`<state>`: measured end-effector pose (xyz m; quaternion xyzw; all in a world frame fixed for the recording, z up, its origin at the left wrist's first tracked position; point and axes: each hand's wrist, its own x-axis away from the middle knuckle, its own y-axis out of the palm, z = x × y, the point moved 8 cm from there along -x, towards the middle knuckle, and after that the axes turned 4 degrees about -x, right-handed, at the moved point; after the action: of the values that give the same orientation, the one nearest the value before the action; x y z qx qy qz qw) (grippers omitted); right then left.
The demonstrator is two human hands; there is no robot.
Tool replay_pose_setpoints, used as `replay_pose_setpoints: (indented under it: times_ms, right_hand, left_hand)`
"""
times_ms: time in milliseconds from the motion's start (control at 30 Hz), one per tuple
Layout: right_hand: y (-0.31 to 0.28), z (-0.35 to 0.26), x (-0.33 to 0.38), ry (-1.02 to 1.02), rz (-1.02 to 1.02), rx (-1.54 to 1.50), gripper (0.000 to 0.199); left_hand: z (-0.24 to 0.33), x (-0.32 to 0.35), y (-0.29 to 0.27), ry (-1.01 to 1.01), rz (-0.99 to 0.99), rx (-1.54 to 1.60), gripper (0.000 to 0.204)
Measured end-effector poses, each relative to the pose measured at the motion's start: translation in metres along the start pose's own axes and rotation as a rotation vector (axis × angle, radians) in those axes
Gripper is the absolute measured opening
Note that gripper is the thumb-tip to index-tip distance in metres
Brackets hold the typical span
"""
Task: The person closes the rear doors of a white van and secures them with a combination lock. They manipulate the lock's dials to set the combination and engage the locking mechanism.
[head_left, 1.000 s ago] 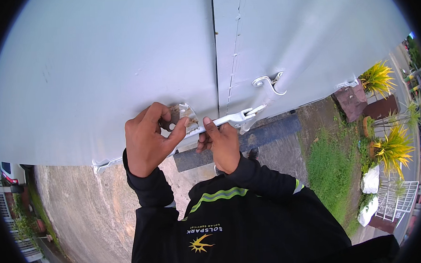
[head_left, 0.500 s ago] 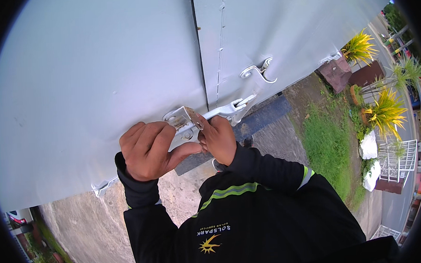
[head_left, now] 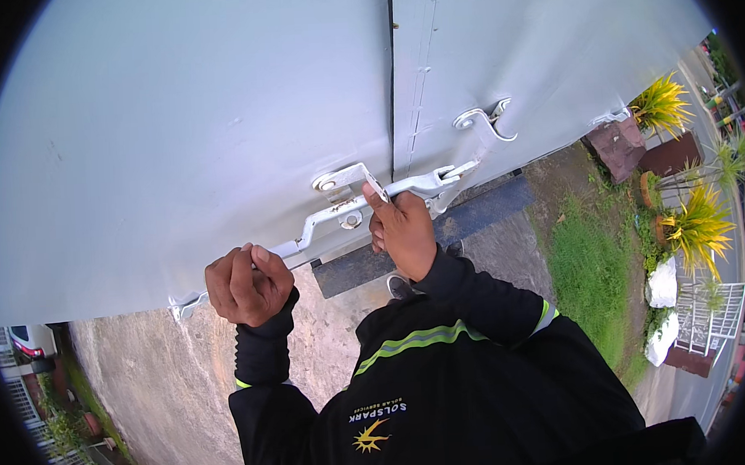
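L. hand [head_left: 249,285]: fist closed round free end of handle bar [head_left: 338,209].
R. hand [head_left: 406,235]: part-curled at bar's other end, thumb agst. hinged flap [head_left: 376,182]; fingers partly hidden, can't tell if they grip bar.
Handle bar, 1 no.: cranked, white-ptd. metal, lying across lower part of grey door panel [head_left: 175,159], below catch plate [head_left: 329,182]. Prob. stiff, fairly heavy, not fragile; paint smooth, maybe slippery if wet. Best hold: free end, for max. leverage; fingers clear of flap (pinch pt.).
Outward: locking rod [head_left: 474,164], R. of bar; concrete [head_left: 161,378] below.
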<state>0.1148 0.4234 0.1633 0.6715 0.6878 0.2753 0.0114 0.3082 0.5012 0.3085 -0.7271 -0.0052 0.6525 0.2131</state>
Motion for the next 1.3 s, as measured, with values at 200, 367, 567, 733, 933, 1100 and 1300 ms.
replay_pose_setpoints:
  times_ms: [200,367,567,733,933,1100,1300]
  right_hand:
    - [-0.012,0.0,-0.007,-0.012,-0.233,0.021,0.045]
    - [-0.016,0.005,-0.012,-0.025,-0.284,-0.036,0.042]
    - [-0.018,0.006,-0.011,-0.002,-0.164,-0.001,0.04]
    - [-0.016,0.007,-0.01,0.003,-0.122,-0.047,0.042]
    - [-0.016,0.013,-0.013,-0.067,-0.121,-0.035,0.044]
    - [-0.024,0.024,-0.017,-0.159,-0.189,-0.031,0.042]
    - [0.001,-0.008,0.067,-0.861,-0.376,0.575,0.031]
  left_hand:
    - [-0.003,-0.003,0.013,0.124,0.014,-0.074,0.016]
    - [-0.007,-0.007,0.024,0.112,-0.089,-0.089,0.014]
    - [-0.008,0.004,0.037,0.08,-0.146,-0.08,0.014]
    - [-0.013,0.014,0.04,0.059,-0.159,-0.069,0.013]
    - [-0.012,0.03,0.039,0.036,-0.075,-0.069,0.014]
    - [-0.006,0.03,0.035,-0.003,0.022,-0.156,0.016]
    - [-0.019,0.054,0.015,-0.316,-0.094,-0.058,0.025]
